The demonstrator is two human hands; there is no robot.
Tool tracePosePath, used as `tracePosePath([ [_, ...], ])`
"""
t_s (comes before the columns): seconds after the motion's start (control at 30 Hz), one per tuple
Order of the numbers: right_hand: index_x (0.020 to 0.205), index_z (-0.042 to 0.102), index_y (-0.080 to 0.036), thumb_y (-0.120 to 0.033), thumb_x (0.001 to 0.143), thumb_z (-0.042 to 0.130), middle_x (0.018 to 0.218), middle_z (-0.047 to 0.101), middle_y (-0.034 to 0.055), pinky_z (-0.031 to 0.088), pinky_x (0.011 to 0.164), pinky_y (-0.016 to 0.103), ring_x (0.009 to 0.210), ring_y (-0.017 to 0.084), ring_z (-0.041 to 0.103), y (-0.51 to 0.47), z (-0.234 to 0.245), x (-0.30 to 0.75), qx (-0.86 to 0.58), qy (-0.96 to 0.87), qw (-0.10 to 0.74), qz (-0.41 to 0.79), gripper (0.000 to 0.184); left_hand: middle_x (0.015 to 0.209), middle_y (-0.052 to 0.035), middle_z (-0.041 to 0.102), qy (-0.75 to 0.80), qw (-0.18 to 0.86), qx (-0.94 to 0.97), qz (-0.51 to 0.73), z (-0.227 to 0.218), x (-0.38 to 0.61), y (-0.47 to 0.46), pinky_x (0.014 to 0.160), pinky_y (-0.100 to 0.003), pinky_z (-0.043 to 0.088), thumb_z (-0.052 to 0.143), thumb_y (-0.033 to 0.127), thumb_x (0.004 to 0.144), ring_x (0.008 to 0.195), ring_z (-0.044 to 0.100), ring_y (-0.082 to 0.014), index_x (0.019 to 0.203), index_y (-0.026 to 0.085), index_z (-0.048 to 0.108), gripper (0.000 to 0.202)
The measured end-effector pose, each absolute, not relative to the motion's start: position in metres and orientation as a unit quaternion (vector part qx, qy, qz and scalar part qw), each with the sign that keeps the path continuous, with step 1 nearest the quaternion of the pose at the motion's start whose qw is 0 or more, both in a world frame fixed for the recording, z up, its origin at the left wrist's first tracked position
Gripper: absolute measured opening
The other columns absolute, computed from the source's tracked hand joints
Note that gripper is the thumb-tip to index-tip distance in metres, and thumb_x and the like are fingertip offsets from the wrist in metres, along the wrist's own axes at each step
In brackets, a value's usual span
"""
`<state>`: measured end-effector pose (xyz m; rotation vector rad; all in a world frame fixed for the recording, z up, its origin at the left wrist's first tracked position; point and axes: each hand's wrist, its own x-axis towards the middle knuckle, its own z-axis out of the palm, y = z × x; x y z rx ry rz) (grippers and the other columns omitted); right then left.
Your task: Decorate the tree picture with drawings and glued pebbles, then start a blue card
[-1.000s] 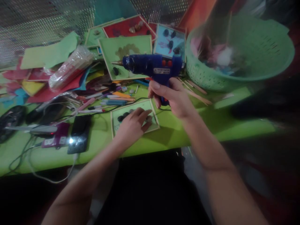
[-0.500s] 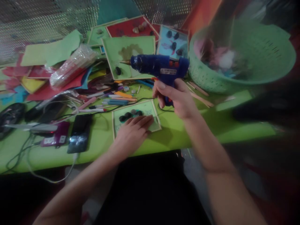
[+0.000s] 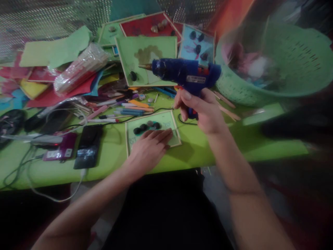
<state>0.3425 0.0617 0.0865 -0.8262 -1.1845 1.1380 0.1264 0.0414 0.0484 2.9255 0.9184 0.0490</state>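
My right hand (image 3: 201, 107) is wrapped around the handle of a blue glue gun (image 3: 179, 71), raised above the table with its metal nozzle pointing left. My left hand (image 3: 151, 147) lies flat with fingers stretched out on a small light-green framed card (image 3: 175, 136) near the table's front edge. Several dark stones (image 3: 143, 127) sit in a row on the card, just beyond my left fingertips. Faint drawn outlines show at the card's sides. The left palm covers the card's lower middle.
Behind stand framed pictures with stones, one green (image 3: 122, 52), one red (image 3: 137, 26), one blue (image 3: 188, 41). A green basket (image 3: 260, 90) is at the right. Pens (image 3: 132, 111), a plastic-wrapped bundle (image 3: 80, 69), a phone (image 3: 88, 146), a purple box (image 3: 59, 147) and cables lie to the left.
My right hand and the glue gun have shifted slightly right in the view. The left hand still rests on the card. The whole scene has moved slightly with the camera.
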Motion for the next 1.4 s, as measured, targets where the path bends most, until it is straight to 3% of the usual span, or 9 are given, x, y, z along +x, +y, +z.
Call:
tracePosePath([
  [0.37,0.074,0.067,-0.021,-0.060,0.083,0.076,0.072,0.067,-0.0014,0.044,0.045,0.024,0.049,0.007,0.052,0.064,0.084,0.344,-0.373,-0.514,0.602,0.484,0.041,0.149,-0.0071,0.061,0.288,0.018,0.952,0.103,0.045,0.119,0.039,0.103,-0.045,0.051,0.048,0.027,0.104,0.129,0.061,-0.0287,0.143,0.019,0.059,0.041],
  [0.53,0.073,0.068,-0.020,-0.055,0.084,0.078,0.072,0.067,-0.0007,0.042,0.045,0.024,0.049,0.008,0.053,0.061,0.086,0.344,-0.371,-0.508,0.613,0.478,0.038,0.122,-0.0119,0.075,0.372,0.048,0.915,0.148,0.059,0.110,0.072,0.101,-0.046,0.051,0.050,0.029,0.103,0.118,0.066,-0.0293,0.128,0.018,0.070,0.034],
  [0.67,0.072,0.068,-0.020,-0.058,0.081,0.078,0.071,0.067,-0.0009,0.042,0.045,0.024,0.049,0.008,0.052,0.062,0.085,0.344,-0.377,-0.506,0.611,0.478,0.041,0.114,-0.0102,0.077,0.394,0.070,0.909,0.115,0.062,0.119,0.109,0.098,-0.043,0.050,0.058,0.029,0.097,0.109,0.068,-0.0290,0.111,0.018,0.075,0.024],
  [0.87,0.072,0.069,-0.021,-0.058,0.082,0.077,0.071,0.067,-0.0004,0.043,0.044,0.025,0.048,0.009,0.052,0.065,0.083,0.345,-0.382,-0.498,0.620,0.471,0.040,0.098,-0.0091,0.075,0.403,0.036,0.914,0.024,0.054,0.147,0.127,0.081,-0.036,0.048,0.063,0.031,0.090,0.096,0.067,-0.0268,0.099,0.019,0.075,0.019],
  [1.17,0.071,0.066,-0.021,-0.062,0.078,0.079,0.071,0.067,-0.0003,0.043,0.044,0.025,0.048,0.009,0.051,0.063,0.087,0.345,-0.378,-0.495,0.620,0.477,0.044,0.091,-0.0170,0.076,0.434,-0.008,0.901,-0.014,0.056,0.168,0.128,0.079,-0.041,0.049,0.051,0.011,0.087,0.092,0.068,-0.0294,0.085,0.012,0.076,0.025],
  [1.3,0.070,0.066,-0.021,-0.061,0.079,0.079,0.070,0.067,-0.0008,0.043,0.044,0.025,0.048,0.009,0.051,0.064,0.087,0.346,-0.376,-0.498,0.620,0.475,0.043,0.095,-0.0219,0.075,0.429,-0.013,0.903,-0.019,0.054,0.173,0.129,0.083,-0.043,0.048,0.045,0.008,0.090,0.099,0.068,-0.0328,0.089,0.007,0.076,0.030],
  [1.4,0.070,0.067,-0.020,-0.060,0.079,0.079,0.069,0.066,-0.0014,0.043,0.044,0.024,0.048,0.008,0.051,0.065,0.086,0.346,-0.374,-0.499,0.621,0.474,0.042,0.097,-0.0210,0.075,0.431,-0.006,0.902,-0.023,0.057,0.170,0.130,0.085,-0.043,0.048,0.045,0.007,0.090,0.102,0.068,-0.0327,0.090,0.007,0.075,0.031],
])
